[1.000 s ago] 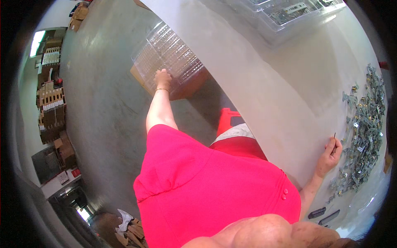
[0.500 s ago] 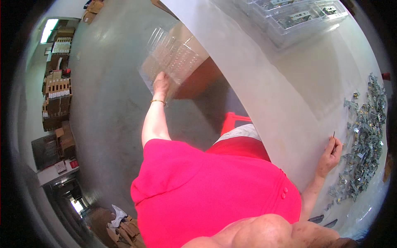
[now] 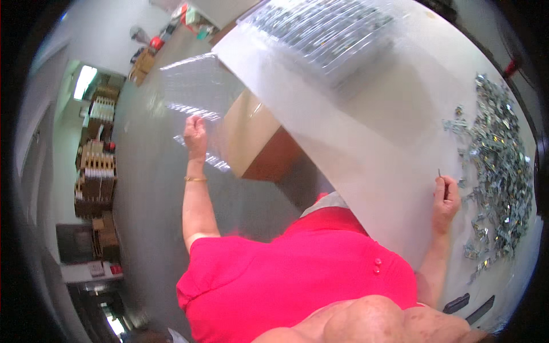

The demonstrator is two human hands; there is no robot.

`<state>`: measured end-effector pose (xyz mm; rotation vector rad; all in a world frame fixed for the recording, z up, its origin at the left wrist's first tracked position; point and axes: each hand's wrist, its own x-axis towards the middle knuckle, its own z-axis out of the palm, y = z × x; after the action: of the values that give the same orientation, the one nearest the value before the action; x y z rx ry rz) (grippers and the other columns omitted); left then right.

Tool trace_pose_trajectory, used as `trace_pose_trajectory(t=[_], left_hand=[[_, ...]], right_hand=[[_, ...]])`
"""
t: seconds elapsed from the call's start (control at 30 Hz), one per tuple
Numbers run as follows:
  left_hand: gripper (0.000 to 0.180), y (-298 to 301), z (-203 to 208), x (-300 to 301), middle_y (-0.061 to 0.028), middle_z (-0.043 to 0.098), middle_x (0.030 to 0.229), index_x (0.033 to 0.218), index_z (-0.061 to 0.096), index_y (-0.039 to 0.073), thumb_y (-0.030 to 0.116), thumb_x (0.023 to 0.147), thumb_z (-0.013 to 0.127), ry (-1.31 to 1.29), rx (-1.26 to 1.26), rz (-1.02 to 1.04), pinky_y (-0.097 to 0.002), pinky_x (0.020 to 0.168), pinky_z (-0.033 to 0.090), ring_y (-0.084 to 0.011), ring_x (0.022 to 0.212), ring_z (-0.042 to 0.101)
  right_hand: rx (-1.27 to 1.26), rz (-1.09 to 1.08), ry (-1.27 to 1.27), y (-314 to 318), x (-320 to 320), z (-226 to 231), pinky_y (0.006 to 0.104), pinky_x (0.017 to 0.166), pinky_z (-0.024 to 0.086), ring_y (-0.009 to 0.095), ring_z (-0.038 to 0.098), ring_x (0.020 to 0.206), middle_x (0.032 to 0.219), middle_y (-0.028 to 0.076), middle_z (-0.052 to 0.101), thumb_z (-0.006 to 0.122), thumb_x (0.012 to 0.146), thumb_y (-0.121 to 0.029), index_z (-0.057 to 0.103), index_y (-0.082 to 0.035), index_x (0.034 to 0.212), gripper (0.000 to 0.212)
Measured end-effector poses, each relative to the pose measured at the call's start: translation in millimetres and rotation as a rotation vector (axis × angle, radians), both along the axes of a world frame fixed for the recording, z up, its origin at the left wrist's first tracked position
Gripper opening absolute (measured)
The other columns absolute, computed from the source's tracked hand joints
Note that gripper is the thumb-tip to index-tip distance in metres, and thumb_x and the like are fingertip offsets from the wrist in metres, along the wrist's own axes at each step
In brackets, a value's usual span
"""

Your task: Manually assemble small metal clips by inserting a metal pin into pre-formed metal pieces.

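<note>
Left of centre in the frame, the left hand (image 3: 195,137) has its grip pinched on a clear plastic tray (image 3: 197,94), which spreads toward the upper left beside a cardboard box (image 3: 246,128). At right, the right hand's (image 3: 446,200) grip pinches a thin dark rod (image 3: 439,172), near a pile of small metal parts (image 3: 500,166) on the white surface (image 3: 389,148); filled clear trays (image 3: 331,34) sit at upper centre.
</note>
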<state>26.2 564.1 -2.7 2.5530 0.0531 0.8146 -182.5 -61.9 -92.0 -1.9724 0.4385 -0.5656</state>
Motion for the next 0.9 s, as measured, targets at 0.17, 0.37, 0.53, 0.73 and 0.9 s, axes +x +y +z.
trace_pose_trajectory(t=[0.17,0.37,0.53,0.73,0.9], left_hand=[[0.012,-122.3,113.6,26.6,-0.0163,0.065,0.089,0.099,0.060,0.002,0.013,0.098,0.057,-0.099,0.096,-0.205,-0.0390,0.076,0.051,-0.0288,0.081,0.064],[0.015,-235.2,163.2,99.2,-0.0233,0.065,0.089,0.096,0.062,0.000,0.012,0.095,0.052,-0.068,0.254,-0.615,-0.0435,0.078,0.050,-0.0385,0.086,0.065],[0.020,-305.7,151.4,158.6,-0.0223,0.067,0.083,0.091,0.065,-0.002,0.015,0.090,0.053,0.102,0.419,-0.603,-0.0395,0.076,0.051,-0.0324,0.078,0.066],[0.031,-340.1,126.6,194.6,-0.0285,0.068,0.098,0.097,0.068,-0.002,0.022,0.088,0.050,0.210,0.554,-0.534,-0.0519,0.087,0.050,-0.0457,0.097,0.065],[0.031,-348.8,113.4,201.9,-0.0278,0.069,0.099,0.098,0.068,-0.002,0.023,0.088,0.050,0.245,0.561,-0.531,-0.0520,0.087,0.050,-0.0455,0.097,0.066]], right_hand=[[-0.068,0.048,-0.066,7.1,-0.9,18.2,0.0272,0.059,0.041,0.009,0.049,0.067,0.075,0.000,0.055,0.064,0.097,-0.009,0.064,-0.004,0.093,0.006],[-0.131,0.022,-0.080,11.6,-3.4,30.1,0.0311,0.058,0.045,0.016,0.053,0.062,0.077,0.007,0.059,0.064,0.094,-0.005,0.062,-0.003,0.093,0.004],[-0.118,0.036,-0.088,15.0,-2.1,31.0,0.0322,0.058,0.048,0.021,0.059,0.064,0.081,0.010,0.061,0.067,0.091,-0.004,0.061,-0.002,0.092,0.006],[-0.079,0.045,-0.090,11.9,-3.0,22.0,0.0331,0.058,0.048,0.023,0.059,0.064,0.082,0.010,0.062,0.065,0.090,-0.002,0.061,-0.003,0.092,0.005],[-0.121,0.046,-0.088,11.0,-2.5,29.2,0.0342,0.059,0.048,0.025,0.060,0.066,0.082,0.011,0.061,0.065,0.089,-0.003,0.061,-0.003,0.091,0.005]])
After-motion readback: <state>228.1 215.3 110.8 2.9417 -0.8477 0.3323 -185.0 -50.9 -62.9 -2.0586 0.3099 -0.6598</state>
